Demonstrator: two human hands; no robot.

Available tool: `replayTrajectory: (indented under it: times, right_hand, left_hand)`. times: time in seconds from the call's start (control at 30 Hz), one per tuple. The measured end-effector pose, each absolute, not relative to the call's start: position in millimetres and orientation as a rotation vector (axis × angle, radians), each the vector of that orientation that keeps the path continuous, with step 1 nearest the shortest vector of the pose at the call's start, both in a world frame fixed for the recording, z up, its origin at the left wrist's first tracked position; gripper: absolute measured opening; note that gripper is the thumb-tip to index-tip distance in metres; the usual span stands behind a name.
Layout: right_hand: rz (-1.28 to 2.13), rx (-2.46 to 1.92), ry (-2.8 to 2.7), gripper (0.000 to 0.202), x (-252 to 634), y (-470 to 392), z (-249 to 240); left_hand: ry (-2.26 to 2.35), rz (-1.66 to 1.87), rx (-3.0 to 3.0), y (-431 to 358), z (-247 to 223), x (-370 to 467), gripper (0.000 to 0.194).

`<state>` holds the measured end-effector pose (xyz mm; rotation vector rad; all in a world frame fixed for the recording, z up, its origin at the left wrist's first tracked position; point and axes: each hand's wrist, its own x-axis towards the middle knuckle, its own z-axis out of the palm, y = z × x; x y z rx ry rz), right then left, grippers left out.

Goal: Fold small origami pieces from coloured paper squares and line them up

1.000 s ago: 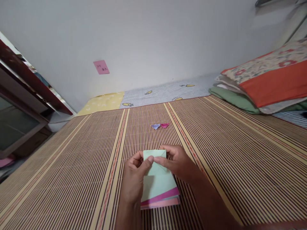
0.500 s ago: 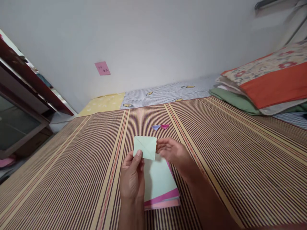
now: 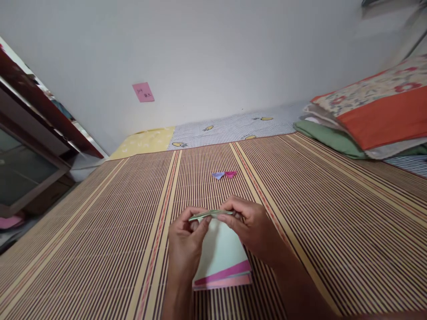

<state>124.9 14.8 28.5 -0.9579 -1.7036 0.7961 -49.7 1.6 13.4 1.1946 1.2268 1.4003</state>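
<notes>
A folded pale green paper (image 3: pixel 211 214) is held nearly edge-on between both hands, above a stack of coloured paper. My left hand (image 3: pixel 187 233) pinches its left part, thumb underneath and fingers along the far side. My right hand (image 3: pixel 251 224) grips the right end between thumb and fingers. Below lies the paper stack (image 3: pixel 225 251), a light green sheet on top with magenta and pink edges fanning out at the front. Beyond the hands, a small lilac folded paper (image 3: pixel 219 175) and a magenta folded paper (image 3: pixel 231 174) sit side by side on the mat.
A striped woven mat (image 3: pixel 110 231) covers the bed. Folded bedding with an orange and floral pillow (image 3: pixel 383 120) is piled at the right. A pink note (image 3: pixel 143 92) sticks to the wall behind. A glass-fronted cabinet (image 3: pixel 23 164) stands at the left.
My right hand has closed on the green paper, which was facing me flat in my left hand. The paper has tipped to nearly edge-on, with both thumbs at its near side.
</notes>
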Motion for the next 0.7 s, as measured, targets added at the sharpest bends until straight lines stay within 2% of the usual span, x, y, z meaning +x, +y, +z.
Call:
replayTrajectory:
  times: [0.13, 0.33, 0.47, 0.63, 0.7]
  right_hand:
    - [0.711, -0.873, -1.725, 0.018, 120, 14, 29]
    - [0.591, -0.792, -1.659, 0.026, 120, 14, 25]
    - [0.590, -0.776, -1.649, 0.026, 119, 12, 27]
    - [1.041, -0.748, -1.421, 0.004, 119, 15, 22]
    - [1.226, -0.764, -1.337, 0.002, 119, 19, 18]
  left_hand:
    - [1.086, 1.458, 1.222, -1, 19, -48, 0.005]
    - [1.013, 1.507, 1.256, -3, 20, -46, 0.017]
    - [1.005, 1.530, 1.353, -4, 20, -48, 0.010]
    - [0.954, 1.570, 1.301, 1, 17, -52, 0.010]
    - [0.987, 1.547, 1.285, 2, 15, -52, 0.012]
